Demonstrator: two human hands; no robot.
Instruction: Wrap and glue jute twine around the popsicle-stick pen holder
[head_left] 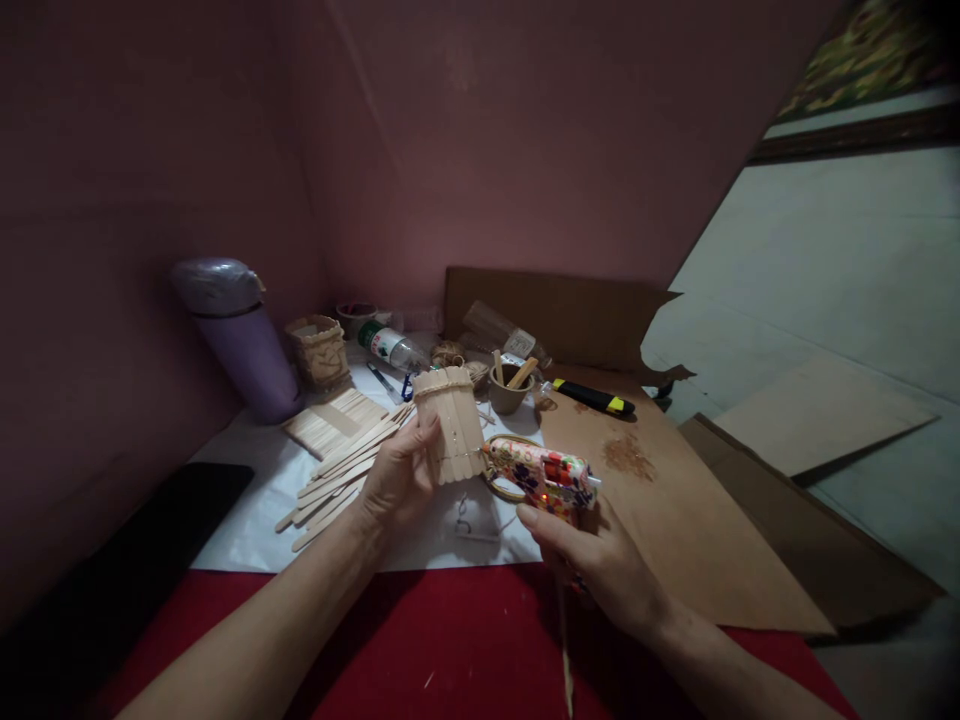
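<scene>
My left hand (401, 470) grips a small holder of upright wooden sticks (452, 425), with twine around its upper edge and a thin line across its lower part. Wrapped round the handle of a floral-patterned glue gun (540, 470) are the fingers of my right hand (600, 555). The gun's nozzle is at the lower right edge of the holder; whether it touches cannot be made out. A small red light shows on the gun. Loose wooden sticks (341, 480) lie fanned out left of my left hand.
Behind stand a purple bottle (244, 345), a second stick holder (319, 352) and a cup with sticks (510, 390). Plastic bottles (397, 350) lie near the wall. A black and yellow cutter (592, 397) rests on cardboard (667, 510) at the right.
</scene>
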